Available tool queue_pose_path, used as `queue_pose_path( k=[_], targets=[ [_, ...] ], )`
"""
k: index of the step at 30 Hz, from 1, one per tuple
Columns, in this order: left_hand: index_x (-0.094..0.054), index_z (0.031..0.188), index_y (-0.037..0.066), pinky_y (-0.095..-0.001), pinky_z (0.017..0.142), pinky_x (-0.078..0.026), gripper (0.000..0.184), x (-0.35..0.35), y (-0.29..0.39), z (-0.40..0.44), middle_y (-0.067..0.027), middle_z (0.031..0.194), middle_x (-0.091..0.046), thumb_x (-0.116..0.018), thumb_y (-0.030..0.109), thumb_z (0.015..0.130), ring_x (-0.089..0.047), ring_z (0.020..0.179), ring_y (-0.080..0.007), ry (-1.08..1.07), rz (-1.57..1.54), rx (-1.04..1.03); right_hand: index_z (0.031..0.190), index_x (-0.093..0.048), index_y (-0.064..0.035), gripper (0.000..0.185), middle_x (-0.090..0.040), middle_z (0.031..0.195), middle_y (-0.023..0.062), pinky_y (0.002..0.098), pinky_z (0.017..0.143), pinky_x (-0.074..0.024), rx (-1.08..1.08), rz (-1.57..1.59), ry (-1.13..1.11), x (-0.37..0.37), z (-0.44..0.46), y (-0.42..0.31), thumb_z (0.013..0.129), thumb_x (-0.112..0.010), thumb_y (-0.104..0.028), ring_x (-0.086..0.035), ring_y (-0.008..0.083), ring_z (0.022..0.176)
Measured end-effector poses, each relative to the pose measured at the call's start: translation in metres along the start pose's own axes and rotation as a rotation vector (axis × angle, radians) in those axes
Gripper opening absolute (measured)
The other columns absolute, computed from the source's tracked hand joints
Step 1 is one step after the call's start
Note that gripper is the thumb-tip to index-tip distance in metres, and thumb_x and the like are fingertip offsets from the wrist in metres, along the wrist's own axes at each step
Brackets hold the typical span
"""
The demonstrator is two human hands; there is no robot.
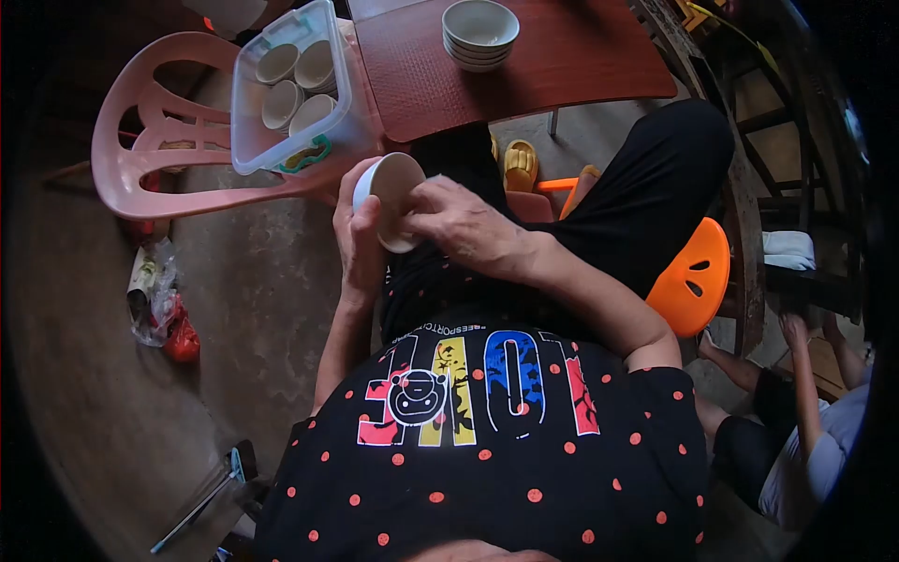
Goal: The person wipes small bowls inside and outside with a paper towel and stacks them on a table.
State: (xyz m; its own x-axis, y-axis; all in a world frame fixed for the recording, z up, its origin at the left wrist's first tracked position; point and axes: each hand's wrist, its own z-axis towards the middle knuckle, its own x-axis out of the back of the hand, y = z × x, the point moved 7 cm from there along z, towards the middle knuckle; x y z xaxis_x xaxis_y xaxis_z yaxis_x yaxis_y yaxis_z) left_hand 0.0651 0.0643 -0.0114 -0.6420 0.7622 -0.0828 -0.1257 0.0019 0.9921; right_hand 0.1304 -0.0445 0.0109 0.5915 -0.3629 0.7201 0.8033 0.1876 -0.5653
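Observation:
A white bowl is tilted on its side above my lap, its inside turned to the right. My left hand wraps round its outer wall, the thumb at the near rim. My right hand is at the bowl's opening with bent, closed fingers reaching inside. Whether those fingers hold anything is hidden. Beyond my hands, a short stack of bowls stands on the red-brown table. To the left, a clear plastic bin holds several stacks of similar bowls.
The bin rests on a pink plastic chair. An orange stool is at the right, by another person's arms and legs. Plastic bags lie on the floor at left. A yellow slipper is under the table.

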Motion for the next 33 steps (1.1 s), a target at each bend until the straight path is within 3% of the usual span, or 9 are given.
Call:
queue_pose_path(
  k=[5, 8, 11, 14, 17, 18, 20, 24, 33],
  targets=[
    [-0.047, 0.123, 0.002, -0.0322, 0.092, -0.040, 0.057, -0.022, -0.027, -0.008, -0.0111, 0.116, -0.054, -0.043, 0.046, 0.086, -0.053, 0.106, -0.0193, -0.179, -0.341, 0.347, 0.097, -0.063, -0.0014, 0.028, -0.050, 0.110, 0.0071, 0.0349, 0.089, -0.0453, 0.350, -0.369, 0.227, 0.027, 0.003, -0.001, 0.070, -0.060, -0.008, -0.052, 0.0218, 0.106],
    [-0.047, 0.123, 0.001, -0.0320, 0.093, -0.039, 0.056, -0.027, -0.029, -0.010, -0.0092, 0.116, -0.053, -0.043, 0.044, 0.087, -0.051, 0.107, -0.0187, -0.209, -0.434, 0.484, 0.098, -0.063, -0.0019, 0.030, -0.050, 0.111, 0.0071, 0.0340, 0.090, -0.0457, 0.281, -0.280, 0.286, 0.024, -0.001, 0.008, 0.069, -0.060, -0.008, -0.051, 0.0219, 0.108],
    [-0.044, 0.125, 0.002, -0.0322, 0.093, -0.039, 0.057, -0.016, -0.028, -0.003, -0.0114, 0.116, -0.053, -0.043, 0.044, 0.087, -0.051, 0.107, -0.0199, -0.191, -0.334, 0.333, 0.101, -0.061, -0.0010, 0.028, -0.053, 0.107, 0.0106, 0.0355, 0.091, -0.0450, 0.032, -0.348, 0.164, 0.006, -0.005, 0.006, 0.073, -0.061, -0.004, -0.053, 0.0277, 0.104],
    [-0.045, 0.122, 0.001, -0.0312, 0.089, -0.042, 0.058, -0.011, -0.029, -0.004, -0.0129, 0.113, -0.053, -0.043, 0.048, 0.087, -0.052, 0.106, -0.0203, -0.109, -0.317, 0.262, 0.104, -0.060, -0.0007, 0.023, -0.053, 0.106, 0.0135, 0.0370, 0.092, -0.0434, -0.211, 0.118, 0.043, -0.002, -0.011, -0.007, 0.082, -0.057, -0.004, -0.052, 0.0297, 0.101],
    [-0.047, 0.117, 0.001, -0.0312, 0.084, -0.045, 0.061, 0.021, -0.070, -0.011, -0.0138, 0.110, -0.054, -0.043, 0.053, 0.087, -0.053, 0.104, -0.0211, 0.061, 0.073, 0.022, 0.107, -0.059, -0.0007, 0.024, -0.056, 0.104, 0.0134, 0.0337, 0.084, -0.0494, -0.222, 0.398, 0.148, 0.012, 0.004, -0.022, 0.084, -0.059, -0.005, -0.058, 0.0285, 0.097],
    [-0.046, 0.117, 0.003, -0.0331, 0.081, -0.047, 0.067, 0.013, -0.053, -0.016, -0.0147, 0.111, -0.053, -0.039, 0.063, 0.086, -0.054, 0.102, -0.0218, 0.024, -0.039, 0.047, 0.108, -0.059, -0.0010, 0.026, -0.057, 0.104, 0.0129, 0.0319, 0.081, -0.0515, -0.247, 0.596, 0.225, 0.016, 0.008, -0.021, 0.083, -0.061, -0.005, -0.060, 0.0276, 0.095],
    [-0.043, 0.121, 0.005, -0.0344, 0.082, -0.048, 0.075, -0.010, -0.029, -0.013, -0.0135, 0.115, -0.051, -0.031, 0.069, 0.086, -0.054, 0.101, -0.0221, -0.084, -0.450, 0.352, 0.110, -0.060, -0.0021, 0.030, -0.059, 0.104, 0.0120, 0.0299, 0.076, -0.0538, -0.160, 0.519, 0.324, 0.016, 0.017, -0.022, 0.081, -0.064, -0.004, -0.062, 0.0256, 0.093],
    [-0.041, 0.127, 0.003, -0.0331, 0.093, -0.041, 0.089, -0.020, -0.033, -0.017, -0.0096, 0.122, -0.050, -0.024, 0.078, 0.081, -0.050, 0.112, -0.0222, 0.001, -0.724, 0.357, 0.105, -0.062, 0.0012, 0.033, -0.059, 0.100, 0.0142, 0.0353, 0.082, -0.0519, 0.152, -0.111, 0.535, 0.033, 0.027, -0.033, 0.073, -0.065, -0.001, -0.060, 0.0277, 0.094],
    [-0.038, 0.132, 0.004, -0.0355, 0.095, -0.041, 0.065, -0.024, -0.031, -0.016, -0.0114, 0.126, -0.049, -0.033, 0.055, 0.092, -0.051, 0.113, -0.0221, -0.079, -0.496, 0.340, 0.107, -0.061, 0.0015, 0.037, -0.059, 0.101, 0.0141, 0.0347, 0.080, -0.0520, 0.059, -0.210, 0.445, 0.040, 0.018, -0.005, 0.069, -0.065, 0.000, -0.060, 0.0273, 0.093]
  ],
)
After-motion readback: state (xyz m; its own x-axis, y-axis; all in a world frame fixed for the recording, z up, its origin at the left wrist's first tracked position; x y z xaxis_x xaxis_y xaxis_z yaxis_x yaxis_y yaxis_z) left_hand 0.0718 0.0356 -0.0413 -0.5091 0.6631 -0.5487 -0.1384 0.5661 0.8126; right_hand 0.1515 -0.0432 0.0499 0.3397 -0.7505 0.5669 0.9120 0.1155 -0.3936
